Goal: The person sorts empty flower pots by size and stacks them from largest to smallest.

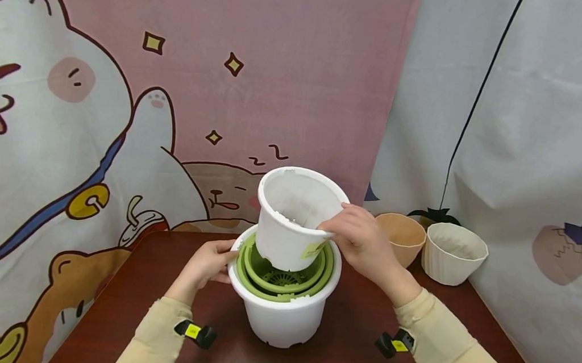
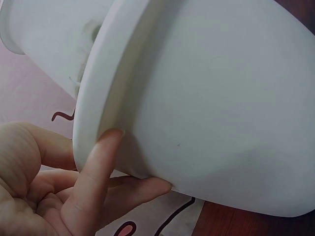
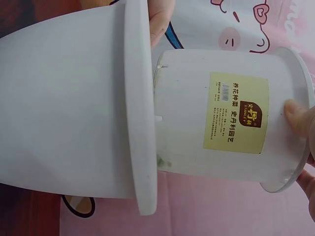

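A large white plastic flowerpot (image 1: 282, 320) stands upright on the table, with two green pots (image 1: 250, 278) nested inside it. My left hand (image 1: 211, 263) grips its rim on the left; in the left wrist view the fingers (image 2: 93, 184) pinch that rim from outside and below. Above the nest, a smaller white flowerpot (image 1: 281, 243) hangs tilted, its lower end just over the green pots. My right hand (image 1: 363, 241) holds this small pot by its right rim. A yellowish printed label (image 3: 236, 113) shows on its side in the right wrist view.
At the back right of the dark red wooden table (image 1: 370, 347) stand an orange ribbed pot (image 1: 400, 253) and a cream ribbed pot (image 1: 451, 265), side by side. A pink cartoon cloth (image 1: 303, 91) hangs behind, and a pale cloth (image 1: 530, 137) hangs on the right.
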Demonstrator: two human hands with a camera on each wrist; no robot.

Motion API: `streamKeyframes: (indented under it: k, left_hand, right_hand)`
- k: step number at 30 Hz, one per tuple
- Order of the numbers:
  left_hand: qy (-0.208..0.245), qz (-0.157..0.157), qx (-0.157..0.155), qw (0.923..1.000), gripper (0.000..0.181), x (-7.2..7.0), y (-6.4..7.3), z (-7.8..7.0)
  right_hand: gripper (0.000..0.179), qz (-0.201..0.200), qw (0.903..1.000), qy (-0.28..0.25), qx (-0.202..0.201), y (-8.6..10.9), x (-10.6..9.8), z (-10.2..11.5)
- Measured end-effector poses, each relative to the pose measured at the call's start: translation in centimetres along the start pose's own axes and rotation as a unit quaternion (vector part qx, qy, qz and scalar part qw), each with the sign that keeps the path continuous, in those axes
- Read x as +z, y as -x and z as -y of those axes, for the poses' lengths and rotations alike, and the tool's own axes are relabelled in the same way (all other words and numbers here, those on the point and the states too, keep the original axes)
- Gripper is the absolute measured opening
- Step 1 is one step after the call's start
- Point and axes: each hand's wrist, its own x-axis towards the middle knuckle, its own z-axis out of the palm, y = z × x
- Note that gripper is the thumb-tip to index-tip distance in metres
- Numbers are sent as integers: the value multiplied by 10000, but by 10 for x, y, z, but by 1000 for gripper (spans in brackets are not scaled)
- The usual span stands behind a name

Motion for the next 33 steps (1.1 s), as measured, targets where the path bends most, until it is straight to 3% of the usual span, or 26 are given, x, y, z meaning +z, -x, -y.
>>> streamKeyframes:
  k: [14, 27, 33]
  left_hand:
    - [35, -9, 7, 10000, 43, 0, 0, 1]
    - [34, 13, 84, 10000, 42, 0, 1, 0]
    - [33, -16, 71, 10000, 42, 0, -1, 2]
  right_hand:
    - [42, 241, 9997, -45, -35, 8, 9, 2]
    - [32, 600, 9982, -33, 7, 15, 17, 5]
    - [28, 570, 9982, -21, -192, 17, 22, 4]
